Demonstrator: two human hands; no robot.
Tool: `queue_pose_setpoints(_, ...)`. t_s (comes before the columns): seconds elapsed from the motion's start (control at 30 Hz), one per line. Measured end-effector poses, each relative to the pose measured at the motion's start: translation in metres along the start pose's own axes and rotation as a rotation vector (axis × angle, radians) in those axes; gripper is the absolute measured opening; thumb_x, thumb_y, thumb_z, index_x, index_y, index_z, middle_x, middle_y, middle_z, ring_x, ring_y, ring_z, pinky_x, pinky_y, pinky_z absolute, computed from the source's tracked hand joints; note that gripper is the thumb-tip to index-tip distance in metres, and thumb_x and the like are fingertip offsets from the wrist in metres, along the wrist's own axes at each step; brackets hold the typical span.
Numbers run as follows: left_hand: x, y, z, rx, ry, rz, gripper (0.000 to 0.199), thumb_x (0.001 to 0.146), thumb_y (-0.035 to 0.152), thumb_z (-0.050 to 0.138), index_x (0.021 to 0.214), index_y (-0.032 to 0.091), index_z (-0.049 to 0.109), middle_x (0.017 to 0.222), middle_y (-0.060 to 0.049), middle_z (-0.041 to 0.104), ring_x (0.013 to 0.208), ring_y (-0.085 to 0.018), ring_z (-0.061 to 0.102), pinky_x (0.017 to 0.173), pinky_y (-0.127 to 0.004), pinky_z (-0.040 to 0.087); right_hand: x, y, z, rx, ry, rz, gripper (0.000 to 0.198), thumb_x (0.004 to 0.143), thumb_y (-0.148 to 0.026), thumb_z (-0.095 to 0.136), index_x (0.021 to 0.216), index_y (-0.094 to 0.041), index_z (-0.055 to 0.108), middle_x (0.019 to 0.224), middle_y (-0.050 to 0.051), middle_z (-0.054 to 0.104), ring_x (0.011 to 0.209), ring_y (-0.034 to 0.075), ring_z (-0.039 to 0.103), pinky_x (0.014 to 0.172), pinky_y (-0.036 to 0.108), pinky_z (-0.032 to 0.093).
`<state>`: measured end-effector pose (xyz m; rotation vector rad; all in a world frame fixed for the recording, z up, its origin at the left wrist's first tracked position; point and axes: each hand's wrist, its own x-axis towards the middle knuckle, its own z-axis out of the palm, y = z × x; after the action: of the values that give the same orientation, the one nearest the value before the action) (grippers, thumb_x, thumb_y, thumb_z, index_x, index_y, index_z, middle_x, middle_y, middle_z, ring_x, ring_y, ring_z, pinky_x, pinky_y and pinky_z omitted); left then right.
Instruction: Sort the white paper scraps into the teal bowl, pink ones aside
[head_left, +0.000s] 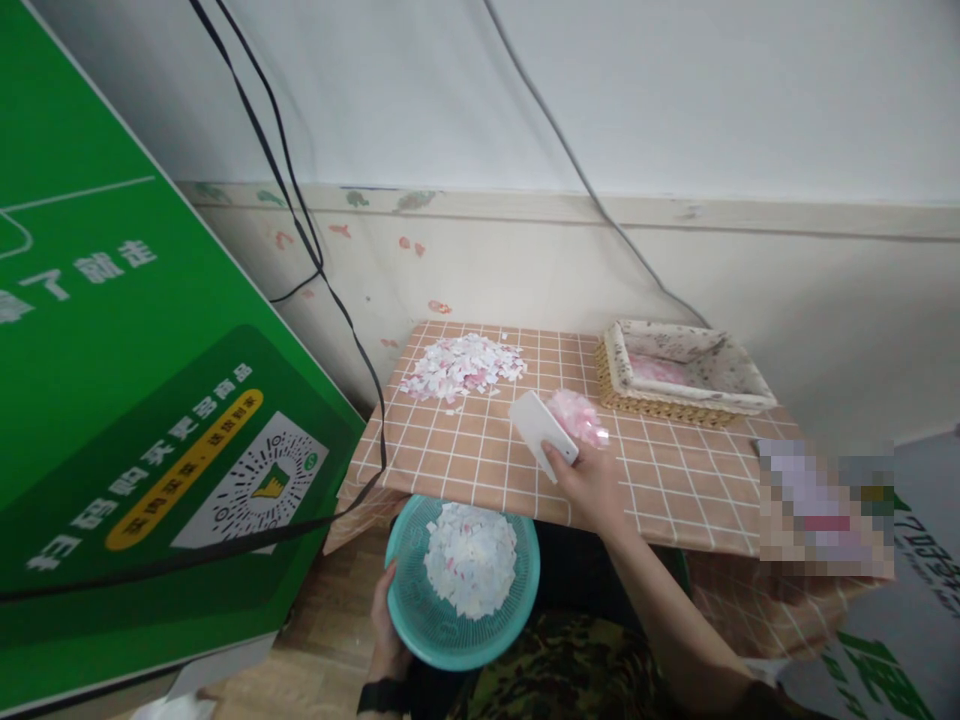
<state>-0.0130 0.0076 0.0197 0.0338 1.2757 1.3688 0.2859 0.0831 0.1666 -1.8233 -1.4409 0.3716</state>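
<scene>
My left hand (387,615) grips the left rim of a teal plastic colander (529,590), held below the table's front edge. A heap of small white paper-like pieces (471,562), a few of them pink, lies in it. Over the table, my right hand (589,480) is closed on a flat white scraper (534,430), thumb on its face. Just behind the scraper rests a clump of pink, shiny clear-looking pieces (576,415). At the back left of the table is a loose pile of white and pink pieces (465,365).
A brown checked cloth covers the table (660,480). On its back right stands a cloth-lined wicker basket (675,412) with pink contents. A dark strap (367,365) hangs past the left table corner, near a green cabinet (165,300). A blurred patch (825,510) hides the right corner.
</scene>
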Motion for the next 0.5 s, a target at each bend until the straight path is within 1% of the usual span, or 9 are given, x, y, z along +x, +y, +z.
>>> queue_pose_setpoints(0.1, 0.002, -0.001, -0.004, -0.065, 0.009, -0.095, 0.021, 0.061, 0.033, 0.068, 0.074, 0.017, 0.074, 0.078, -0.008, 0.074, 0.078, -0.029, 0.067, 0.082, -0.045, 0.048, 0.01, -0.004, 0.018, -0.102, 0.022, 0.0, 0.035, 0.082, -0.042, 0.047, 0.069, -0.016, 0.066, 0.056, 0.006, 0.062, 0.051, 0.018, 0.053, 0.05, 0.027, 0.032)
queue_pose_setpoints(0.23, 0.004, -0.001, -0.008, -0.077, -0.001, -0.13, 0.024, 0.062, 0.035, 0.068, 0.075, 0.017, 0.074, 0.078, -0.008, 0.074, 0.081, -0.03, 0.067, 0.082, -0.046, 0.048, 0.039, -0.008, 0.03, -0.13, 0.03, -0.017, 0.032, 0.083, -0.038, 0.044, 0.075, -0.015, 0.067, 0.061, 0.007, 0.065, 0.054, 0.018, 0.055, 0.053, 0.027, 0.033)
queue_pose_setpoints(0.37, 0.006, -0.001, -0.009, -0.058, -0.008, -0.113, 0.025, 0.062, 0.036, 0.067, 0.076, 0.016, 0.074, 0.078, -0.008, 0.074, 0.085, -0.031, 0.066, 0.082, -0.045, 0.048, 0.061, -0.014, 0.028, -0.128, -0.015, -0.057, 0.029, 0.081, -0.036, 0.047, 0.079, -0.015, 0.067, 0.068, 0.007, 0.067, 0.06, 0.018, 0.058, 0.055, 0.026, 0.034)
queue_pose_setpoints(0.5, 0.005, 0.0, -0.008, -0.067, 0.022, -0.073, 0.022, 0.06, 0.035, 0.069, 0.073, 0.017, 0.073, 0.074, -0.006, 0.074, 0.081, -0.029, 0.067, 0.082, -0.043, 0.048, 0.067, -0.016, 0.022, -0.117, -0.018, -0.032, 0.03, 0.077, -0.039, 0.051, 0.075, -0.014, 0.067, 0.067, 0.007, 0.066, 0.06, 0.018, 0.058, 0.053, 0.026, 0.034)
